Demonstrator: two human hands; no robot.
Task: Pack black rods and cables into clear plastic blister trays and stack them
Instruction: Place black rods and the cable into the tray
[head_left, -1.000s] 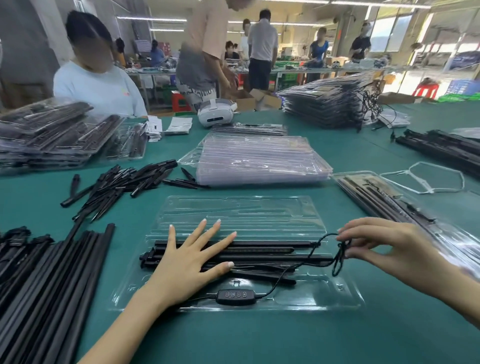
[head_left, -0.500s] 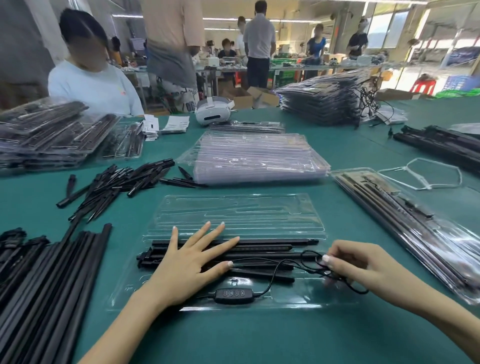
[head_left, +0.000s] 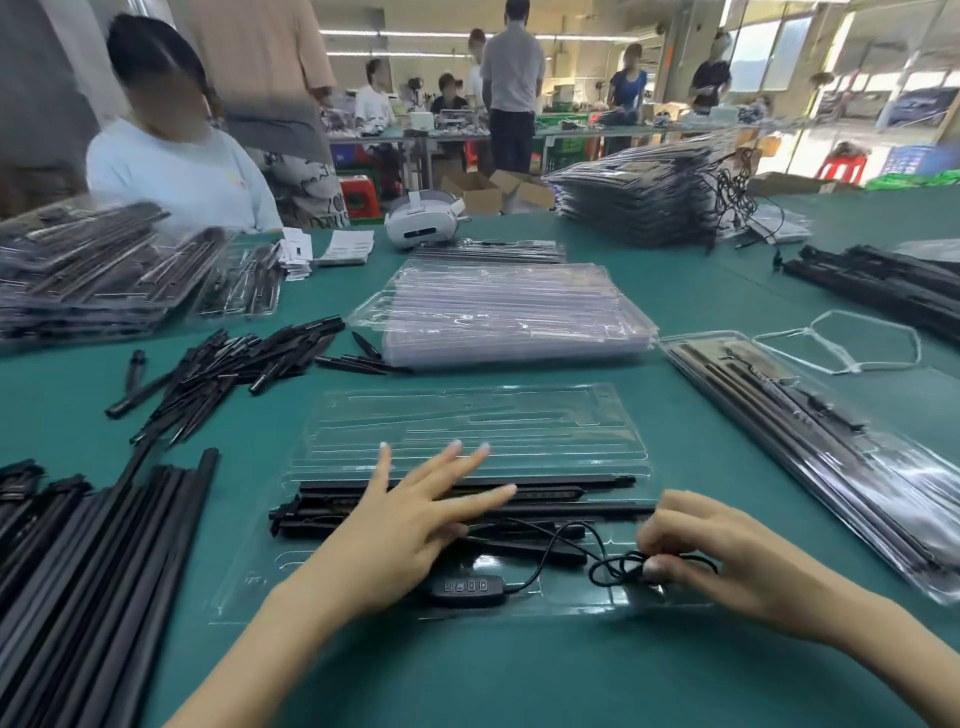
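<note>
Green tabletop (head_left: 519, 675) carries my open clear plastic blister tray (head_left: 249, 587); my right hand (head_left: 727, 561) has lowered the thin black coiled cable (head_left: 618, 564), pinched, into it, left hand (head_left: 410, 525) flat on black rods (head_left: 597, 481); closing comes next.

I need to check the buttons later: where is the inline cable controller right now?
In the head view, the controller lies at the open tray's near edge, just right of the left hand's wrist.

A single head-worn wide-angle view looks forward and down, close over the green table (head_left: 519, 675), its edges seemingly warped.
</note>
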